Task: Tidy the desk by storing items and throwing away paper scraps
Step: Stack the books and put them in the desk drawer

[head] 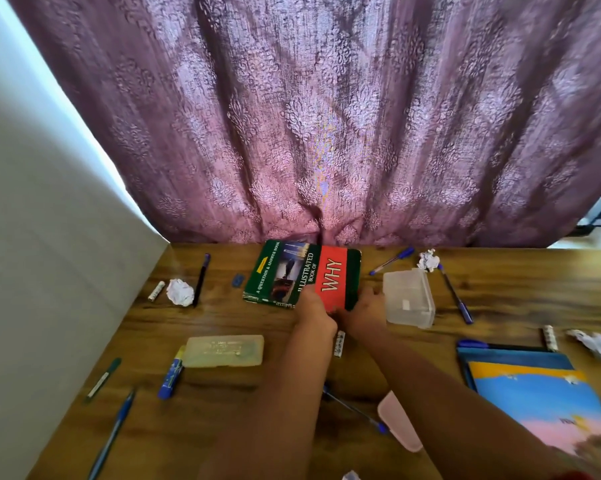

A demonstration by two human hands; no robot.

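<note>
A green and red book (pixel 292 271) titled "Illustrated Book of Why" lies at the back middle of the wooden desk (pixel 223 410). My left hand (pixel 314 311) grips its near edge, fingers on the red cover. My right hand (pixel 365 306) holds the book's near right corner. Crumpled paper scraps lie at the left (pixel 180 292), back right (pixel 429 259) and far right (pixel 597 346). A clear plastic box (pixel 410 297) sits just right of my right hand. Several blue pens are scattered about, one (pixel 456 296) right of the box.
A translucent pencil case (pixel 224 350) and a glue stick (pixel 171 377) lie at the left. Two blue books (pixel 534 393) are stacked at the right front. A pink lid (pixel 399 424) lies under my right forearm. A purple curtain (pixel 327 116) hangs behind the desk; a wall (pixel 32 237) stands left.
</note>
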